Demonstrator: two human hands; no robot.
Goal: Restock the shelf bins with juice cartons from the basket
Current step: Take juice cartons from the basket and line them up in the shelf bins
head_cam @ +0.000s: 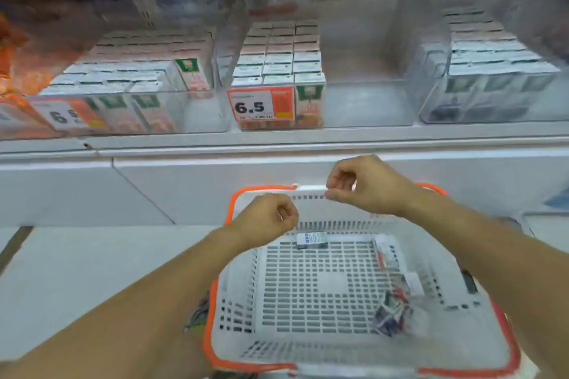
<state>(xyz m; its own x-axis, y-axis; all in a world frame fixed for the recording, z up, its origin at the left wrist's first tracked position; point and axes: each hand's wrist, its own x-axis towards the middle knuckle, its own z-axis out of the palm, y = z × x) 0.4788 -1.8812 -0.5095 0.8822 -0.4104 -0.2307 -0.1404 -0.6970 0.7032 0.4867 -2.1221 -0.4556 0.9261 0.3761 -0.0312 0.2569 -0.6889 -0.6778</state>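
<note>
The basket [363, 357], white mesh with an orange rim, sits nearest, below both forearms. On its floor near the far wall lies one small carton [311, 239] on its side. Along the basket's right side lie some crumpled wrappers [392, 314], too blurred to read.

Above the basket's far end are both hands. The left hand [266, 218] hovers over the far left corner with its fingers [288, 215] curled in on themselves; nothing shows in its grip. The right hand [366, 186] is at the far rim, fingers bent, thumb and forefinger close together just beside the white handle bar [309, 188]; whether they pinch it I cannot tell.

Beyond the basket runs a white shelf edge [277, 144]. On the shelf stand clear bins. The left bin [200, 114] is packed with cartons and carries a price tag [66, 117]. The middle bin [369, 104] holds rows of cartons in its left part behind a tag reading 6.5 [254, 106], while its right part is bare. The right bin [492, 114] holds more cartons, blurred.
</note>
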